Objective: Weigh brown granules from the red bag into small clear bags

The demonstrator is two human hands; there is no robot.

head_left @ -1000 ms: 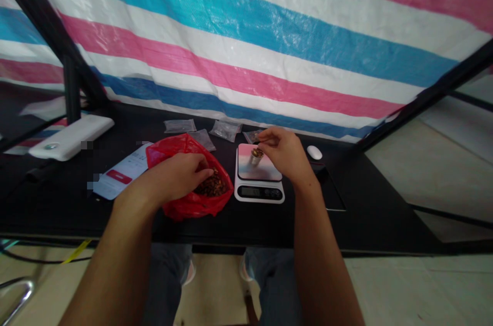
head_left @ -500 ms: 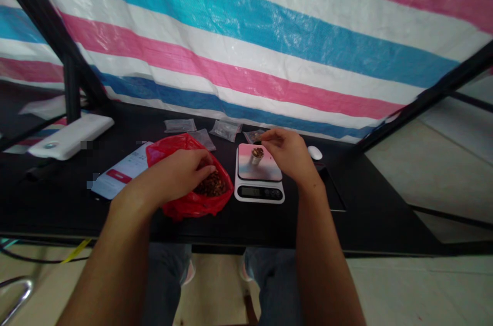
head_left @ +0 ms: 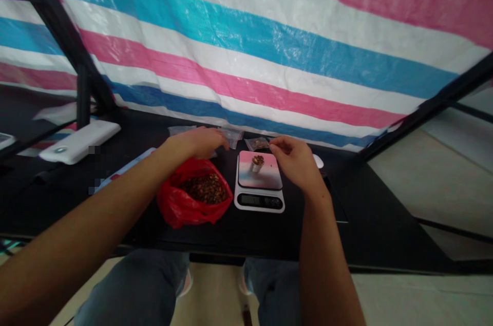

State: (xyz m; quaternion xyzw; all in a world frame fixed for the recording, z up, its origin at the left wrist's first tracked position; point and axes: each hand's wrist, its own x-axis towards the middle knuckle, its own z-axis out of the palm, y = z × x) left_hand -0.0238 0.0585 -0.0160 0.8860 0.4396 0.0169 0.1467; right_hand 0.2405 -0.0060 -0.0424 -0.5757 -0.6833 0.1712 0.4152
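Observation:
My left hand [head_left: 208, 142] reaches over the back of the red plastic bag [head_left: 179, 213], fingers loosely bent and holding nothing I can see. It is nearest to a small clear plastic bag [head_left: 234, 137] near the striped sheet. Brown seeds or beans [head_left: 206, 188] fill the red bag, whose mouth gapes. My right hand [head_left: 292, 156] pinches the right edge of another small clear plastic bag [head_left: 257, 144] with some brown bits inside. Between my arms, a white digital scale [head_left: 259, 182] carries a small metal cup [head_left: 256, 164] heaped with the same brown pieces.
A phone-like device with a lit screen [head_left: 127, 168] is partly hidden under my left arm. A white elongated device [head_left: 80, 142] lies farther left on the black table [head_left: 370, 213]. Behind my right hand is a white mouse [head_left: 318, 161]. A striped plastic sheet [head_left: 246, 43] hangs along the back.
My left hand has come out of the red bag and moved back and to the right, towards the small clear bags. My right hand stays at the small bag's edge. The view has shifted slightly.

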